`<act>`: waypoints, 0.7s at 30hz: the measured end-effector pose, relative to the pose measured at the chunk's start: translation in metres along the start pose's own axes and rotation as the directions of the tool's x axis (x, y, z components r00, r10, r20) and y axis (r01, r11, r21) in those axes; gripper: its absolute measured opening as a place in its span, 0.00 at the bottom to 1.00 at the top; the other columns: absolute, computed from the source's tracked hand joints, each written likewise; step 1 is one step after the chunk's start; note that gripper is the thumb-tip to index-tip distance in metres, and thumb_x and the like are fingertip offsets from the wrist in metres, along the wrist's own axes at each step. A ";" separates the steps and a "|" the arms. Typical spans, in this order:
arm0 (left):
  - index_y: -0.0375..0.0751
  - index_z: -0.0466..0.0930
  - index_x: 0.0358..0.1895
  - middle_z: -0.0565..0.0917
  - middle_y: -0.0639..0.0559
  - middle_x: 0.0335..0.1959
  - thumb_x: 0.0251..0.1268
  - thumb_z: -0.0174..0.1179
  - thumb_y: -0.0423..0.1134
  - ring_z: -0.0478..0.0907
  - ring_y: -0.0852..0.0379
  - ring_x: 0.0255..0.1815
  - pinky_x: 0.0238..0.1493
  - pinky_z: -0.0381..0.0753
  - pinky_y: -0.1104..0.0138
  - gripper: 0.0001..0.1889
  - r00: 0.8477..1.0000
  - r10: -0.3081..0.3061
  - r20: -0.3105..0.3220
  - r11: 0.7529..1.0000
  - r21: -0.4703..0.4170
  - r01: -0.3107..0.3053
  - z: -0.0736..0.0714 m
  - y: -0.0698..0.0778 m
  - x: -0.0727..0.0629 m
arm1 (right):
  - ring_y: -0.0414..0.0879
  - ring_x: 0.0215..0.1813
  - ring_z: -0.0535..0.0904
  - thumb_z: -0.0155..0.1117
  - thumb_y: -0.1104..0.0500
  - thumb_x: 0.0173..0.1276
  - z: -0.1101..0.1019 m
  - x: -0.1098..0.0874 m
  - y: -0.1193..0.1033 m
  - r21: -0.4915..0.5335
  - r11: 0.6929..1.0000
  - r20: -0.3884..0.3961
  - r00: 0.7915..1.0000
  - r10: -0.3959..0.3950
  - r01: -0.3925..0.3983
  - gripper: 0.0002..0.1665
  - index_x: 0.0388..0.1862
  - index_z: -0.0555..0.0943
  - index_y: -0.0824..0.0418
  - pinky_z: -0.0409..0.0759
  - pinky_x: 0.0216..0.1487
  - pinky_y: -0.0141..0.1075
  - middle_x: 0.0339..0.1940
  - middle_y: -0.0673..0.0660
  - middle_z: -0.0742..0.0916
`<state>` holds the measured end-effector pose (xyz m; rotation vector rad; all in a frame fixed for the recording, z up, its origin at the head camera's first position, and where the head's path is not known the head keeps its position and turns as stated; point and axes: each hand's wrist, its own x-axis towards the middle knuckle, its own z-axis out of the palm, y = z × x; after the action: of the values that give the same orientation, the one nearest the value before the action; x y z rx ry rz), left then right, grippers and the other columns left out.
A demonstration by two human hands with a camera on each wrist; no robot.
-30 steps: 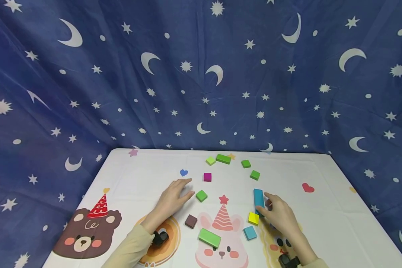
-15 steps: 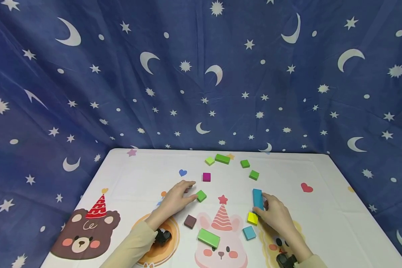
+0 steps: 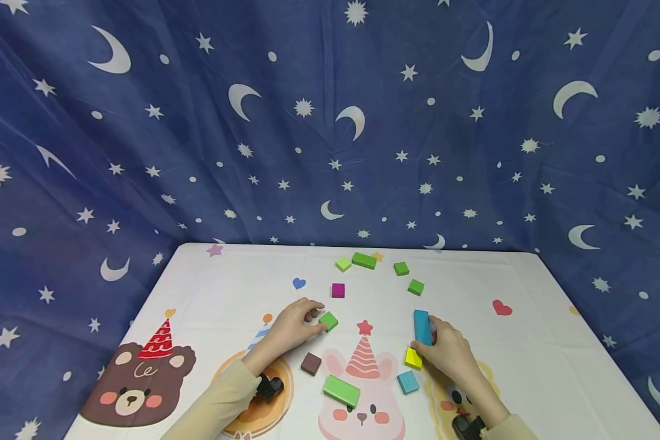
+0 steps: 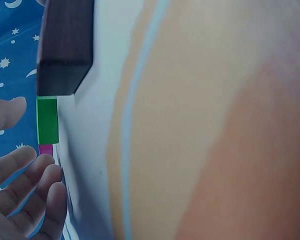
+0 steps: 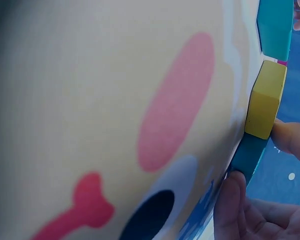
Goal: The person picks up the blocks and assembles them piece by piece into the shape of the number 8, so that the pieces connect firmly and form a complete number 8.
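Toward the right of the pale tablecloth [image 3: 209,293], the right hand [image 3: 450,348] has drawn in on the long blue block [image 3: 421,325]: a second ago its thumb and fingers stood loosely about it, and now they pinch its near end. That block lies flat, pointing away from the person, with the small yellow block [image 3: 413,359] just beside the thumb.

Farther left, the left hand [image 3: 293,324] has crept up to the small green block [image 3: 329,321] — its fingers, straighter before, are now softly bent and spread, the thumb at the block's near side. Whether that thumb touches is hard to tell; the left wrist view shows thumb and fingers still well parted. So, as I judge it, one block is in a grip and the other merely flanked — both remain down on the cloth.
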<state>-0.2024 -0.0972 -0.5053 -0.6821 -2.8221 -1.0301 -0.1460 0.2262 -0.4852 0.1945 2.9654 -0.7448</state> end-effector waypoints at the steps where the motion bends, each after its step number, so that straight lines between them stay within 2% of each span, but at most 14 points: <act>1: 0.38 0.81 0.50 0.80 0.52 0.34 0.53 0.70 0.43 0.74 0.59 0.33 0.34 0.71 0.71 0.21 1.000 -0.003 0.006 1.000 -0.001 0.003 0.000 0.000 0.001 | 0.49 0.34 0.75 0.73 0.49 0.55 0.000 0.000 0.000 -0.002 1.000 0.002 1.000 0.002 -0.002 0.48 0.65 0.66 0.77 0.82 0.47 0.53 0.34 0.61 0.83; 7: 0.40 0.82 0.49 0.79 0.53 0.34 0.51 0.71 0.44 0.74 0.60 0.33 0.35 0.71 0.71 0.22 0.997 -0.044 0.057 0.999 0.001 0.044 0.000 0.004 0.004 | 0.49 0.33 0.75 0.73 0.49 0.54 0.000 0.001 -0.001 -0.006 1.000 -0.002 1.000 0.004 -0.004 0.49 0.66 0.65 0.77 0.82 0.47 0.52 0.33 0.60 0.83; 12: 0.41 0.82 0.48 0.79 0.54 0.33 0.50 0.72 0.43 0.73 0.60 0.33 0.36 0.71 0.71 0.21 0.996 -0.046 0.073 0.999 0.016 0.045 0.001 0.007 0.006 | 0.49 0.33 0.75 0.74 0.51 0.53 -0.001 0.000 0.001 -0.004 1.000 -0.011 1.000 -0.005 0.005 0.48 0.65 0.66 0.77 0.82 0.45 0.50 0.30 0.58 0.81; 21: 0.41 0.83 0.46 0.78 0.54 0.32 0.48 0.73 0.43 0.72 0.61 0.32 0.35 0.71 0.70 0.20 0.996 -0.047 0.082 0.998 0.038 0.044 0.003 0.009 0.010 | 0.52 0.38 0.78 0.73 0.52 0.53 -0.003 -0.001 0.002 -0.013 1.000 -0.022 0.999 -0.023 0.023 0.45 0.64 0.69 0.75 0.79 0.50 0.57 0.41 0.66 0.84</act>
<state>-0.2069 -0.0852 -0.5001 -0.6758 -2.9321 -0.9762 -0.1453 0.2291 -0.4837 0.1692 2.9977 -0.7309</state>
